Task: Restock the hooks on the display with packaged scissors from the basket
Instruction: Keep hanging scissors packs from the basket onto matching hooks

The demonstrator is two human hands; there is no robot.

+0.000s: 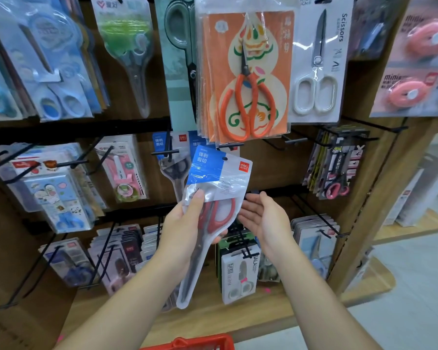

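A wooden display board (276, 173) fills the scene, set with rows of black wire hooks (296, 140) that carry packaged scissors and other small stationery. High in the middle hangs a stack of orange-handled scissors (245, 79) on orange cards, with white-handled scissors (319, 66) just to its right and pink packs (420, 66) at the far right edge. More packs hang on the lower rows, left and right.

The left hand (185, 223) grips a pack of red-handled scissors (218, 173). Its thumb lies across the front of the clear wrapper and its fingers curl round behind. The pack stands nearly upright, tilted a little, with its blue and white header card at the top, just below the orange stack and in front of similar blue-headed packs (167, 145) already hanging on a hook. The blade end points down toward the wooden shelf (238, 317).

The right hand (266, 218) is just right of the pack, palm up, fingers relaxed and spread, holding nothing.

At the near bottom edge the rim of a red basket (195, 343) shows between the forearms.
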